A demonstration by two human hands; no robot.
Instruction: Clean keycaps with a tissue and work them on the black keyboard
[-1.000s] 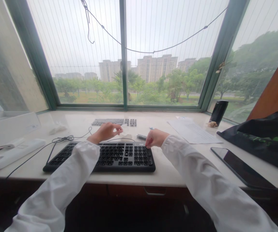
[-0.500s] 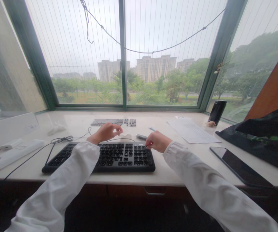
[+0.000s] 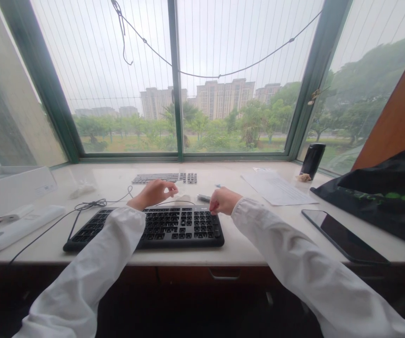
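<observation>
Item: black keyboard (image 3: 146, 227), wired, lying flat near the front edge of the pale bench (image 3: 245, 244), its cable (image 3: 86, 204) trailing left and back in a loose coil.

Left hand (image 3: 153, 192): white sleeve crossing the keyboard's left half; hand raised above the keyboard's far edge, thumb and forefinger tips brought close together, other fingers curled. Whether anything is pinched between them cannot be told.

Right hand (image 3: 223, 201): loosely curled, fingertips down at the keyboard's far right corner, touching or just above the keys there; a grip on any object cannot be told.

Right of the keyboard: dark tablet (image 3: 343, 235), screen up, near the front edge. Beyond it, a black bag (image 3: 375, 197) with green markings.

Left: white elongated device (image 3: 19, 227) and a clear box (image 3: 12, 188).

Just behind the hands: a small grey pen-like object (image 3: 203, 197), partly hidden. Farther back: printed paper sheet (image 3: 278, 188); a flat grouping of loose keycaps (image 3: 167, 178), laid in keyboard layout; a crumpled white scrap (image 3: 81, 190).

Far right corner: upright black cylinder (image 3: 312, 160) by the window (image 3: 174, 94).
</observation>
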